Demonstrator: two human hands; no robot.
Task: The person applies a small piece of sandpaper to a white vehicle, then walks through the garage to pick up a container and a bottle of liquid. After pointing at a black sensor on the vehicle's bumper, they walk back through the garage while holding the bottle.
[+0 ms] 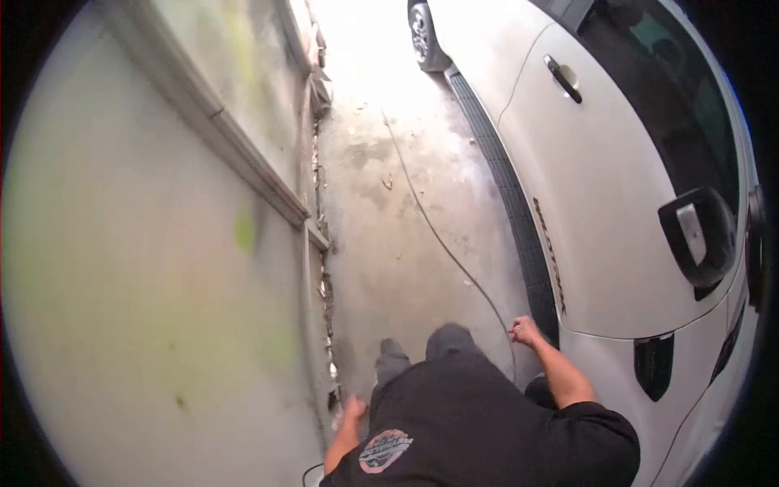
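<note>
My right hand [526, 331] is beside the vehicle's side step, its fingers curled in at a long thin dark cord [441, 235]. This cord trails along the concrete from the far end, reaches my fingertips and continues down past them. Low on the left, close to the wall, is my left hand [354, 407]. It looks curled but is small and blurred, so whether anything is in it does not show. A short piece of black cord [310, 471] curves below my left forearm.
A pale vehicle [600, 219] with a black side step [507, 191] and protruding mirror [696, 239] lines the right. A pale wall [154, 308] with green patches lines the left. Between them runs a narrow concrete floor [365, 243] with scattered leaves and debris along the wall.
</note>
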